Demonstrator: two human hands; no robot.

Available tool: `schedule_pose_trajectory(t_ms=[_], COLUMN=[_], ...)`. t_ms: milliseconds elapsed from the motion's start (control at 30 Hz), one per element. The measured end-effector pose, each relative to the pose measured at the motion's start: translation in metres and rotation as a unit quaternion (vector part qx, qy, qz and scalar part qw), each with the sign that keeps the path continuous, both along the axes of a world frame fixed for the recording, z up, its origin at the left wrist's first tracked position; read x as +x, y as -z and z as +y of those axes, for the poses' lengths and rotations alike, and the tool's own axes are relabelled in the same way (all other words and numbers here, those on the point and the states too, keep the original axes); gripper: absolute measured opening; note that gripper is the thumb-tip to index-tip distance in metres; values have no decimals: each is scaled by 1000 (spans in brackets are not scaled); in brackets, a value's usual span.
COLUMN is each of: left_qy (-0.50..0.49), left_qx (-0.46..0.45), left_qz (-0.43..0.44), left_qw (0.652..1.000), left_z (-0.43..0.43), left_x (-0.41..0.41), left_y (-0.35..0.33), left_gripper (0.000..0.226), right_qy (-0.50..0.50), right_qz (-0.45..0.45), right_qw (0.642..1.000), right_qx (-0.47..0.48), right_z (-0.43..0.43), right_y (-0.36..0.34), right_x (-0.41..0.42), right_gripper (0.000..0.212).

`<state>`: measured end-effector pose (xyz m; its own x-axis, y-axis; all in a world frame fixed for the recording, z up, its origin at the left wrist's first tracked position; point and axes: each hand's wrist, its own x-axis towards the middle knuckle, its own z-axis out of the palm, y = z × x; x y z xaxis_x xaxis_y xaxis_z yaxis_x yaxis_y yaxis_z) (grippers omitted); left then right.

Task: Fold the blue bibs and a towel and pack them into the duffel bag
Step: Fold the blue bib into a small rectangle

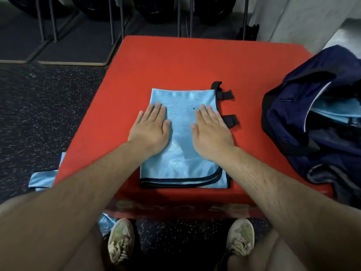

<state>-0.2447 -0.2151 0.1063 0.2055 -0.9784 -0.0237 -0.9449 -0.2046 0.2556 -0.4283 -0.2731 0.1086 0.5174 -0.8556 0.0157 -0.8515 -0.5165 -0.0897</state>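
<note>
Bib (183,137) lies folded on red worktop (175,61), pressed flat by left hand (151,128) and right hand (210,130), fingers straight. Blue cloth is seen inside open bag (312,114). More bibs (42,178) are left on floor; towel not seen.

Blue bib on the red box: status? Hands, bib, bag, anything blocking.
Left hand and right hand flat, pressing folded blue bib. Duffel bag open at right, blue fabric inside. More bibs hang off box's left. Nothing blocking.
</note>
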Motion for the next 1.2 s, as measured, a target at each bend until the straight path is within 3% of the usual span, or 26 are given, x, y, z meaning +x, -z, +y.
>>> schedule_pose_trajectory(t_ms=[200,833,1200], left_qy=[62,74,88], left_qx=[-23,-3,-40], left_qz=[-20,-34,-34], left_qw=[998,997,995], left_z=[42,77,80], left_x=[-34,-47,-40], left_y=[2,-3,2], left_gripper=[60,60,70], right_qy=[-56,-57,-141], right_qz=[-13,20,-78], right_qw=[998,998,985], right_qx=[27,32,59], right_z=[36,72,70], right_y=[-3,-5,-3], right_x=[2,-21,-57], right_gripper=[59,59,55])
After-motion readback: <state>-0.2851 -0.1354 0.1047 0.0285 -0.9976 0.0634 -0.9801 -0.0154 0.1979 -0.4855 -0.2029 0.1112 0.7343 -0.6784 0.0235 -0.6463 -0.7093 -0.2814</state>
